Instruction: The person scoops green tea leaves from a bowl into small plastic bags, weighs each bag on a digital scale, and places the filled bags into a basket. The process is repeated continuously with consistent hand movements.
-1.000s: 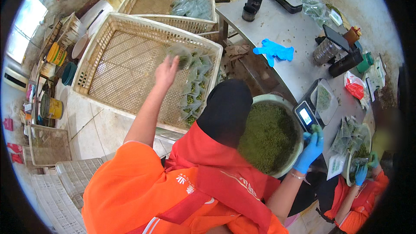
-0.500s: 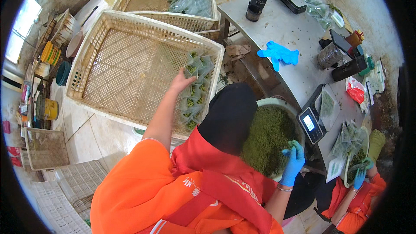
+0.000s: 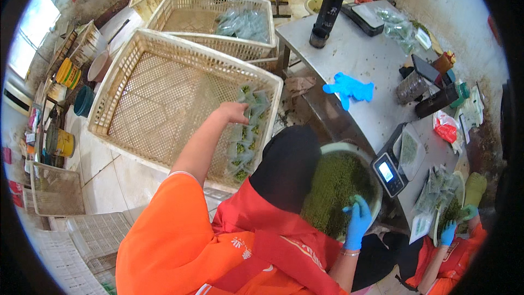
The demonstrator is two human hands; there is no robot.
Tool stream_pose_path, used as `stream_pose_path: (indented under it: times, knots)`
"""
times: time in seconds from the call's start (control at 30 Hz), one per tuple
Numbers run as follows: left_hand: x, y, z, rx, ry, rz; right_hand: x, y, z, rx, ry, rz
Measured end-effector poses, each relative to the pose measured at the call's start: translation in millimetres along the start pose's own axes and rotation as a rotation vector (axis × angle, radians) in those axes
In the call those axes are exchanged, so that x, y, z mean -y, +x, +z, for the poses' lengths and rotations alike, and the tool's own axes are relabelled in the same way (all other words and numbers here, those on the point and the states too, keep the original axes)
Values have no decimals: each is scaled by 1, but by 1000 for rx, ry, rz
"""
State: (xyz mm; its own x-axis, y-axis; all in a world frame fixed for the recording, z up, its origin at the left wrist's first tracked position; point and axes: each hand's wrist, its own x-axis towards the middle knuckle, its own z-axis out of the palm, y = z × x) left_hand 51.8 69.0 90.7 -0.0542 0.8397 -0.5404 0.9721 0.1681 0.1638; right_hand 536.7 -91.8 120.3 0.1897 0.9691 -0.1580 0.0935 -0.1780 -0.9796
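Note:
My bare left hand [image 3: 234, 112] reaches into a white plastic crate [image 3: 164, 159], at the far end of a row of small clear bags [image 3: 240, 150] holding green, bead-like pieces. Its fingertips touch one of these bags, with thumb and fingers apart and no bag lifted. The row lies along the crate's right wall. My right hand [image 3: 358, 219], in a blue glove with green on the fingertips, hovers above the right part of a round basin [image 3: 376, 206]. Small green pieces [image 3: 335, 194] fill the basin. The right fingers are loosely bent and apart, with nothing plainly held.
A metal table [image 3: 349, 49] on the right bears a lit scale [image 3: 388, 172], a blue glove [image 3: 349, 88] and a black thermos [image 3: 331, 5]. Behind my crate stands another crate [image 3: 188, 21] with filled bags. At lower right a co-worker's gloved hands [image 3: 448, 232] work over a bowl.
The view has shifted, so the crates and table sit lower in it. My left hand's fingers have drawn closer together at the bags. My right hand has moved left over the basin.

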Motion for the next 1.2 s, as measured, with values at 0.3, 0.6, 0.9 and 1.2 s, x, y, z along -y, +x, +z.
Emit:
stream_pose_path:
  times: [0.3, 0.6, 0.9, 1.2]
  knots:
    - [-7, 23, 8, 153, 186, -82, -6, -1, 4, 17, 20, 73]
    - [-9, 13, 2, 45, -160, -32, -13, -3, 1, 58, 6, 108]
    - [-4, 23, 16, 150, -353, -87, -5, -5, 6, 46, -338, -36]
    - [-102, -28, -28, -713, 158, 347, -37, -12, 10, 50, -924, -89]
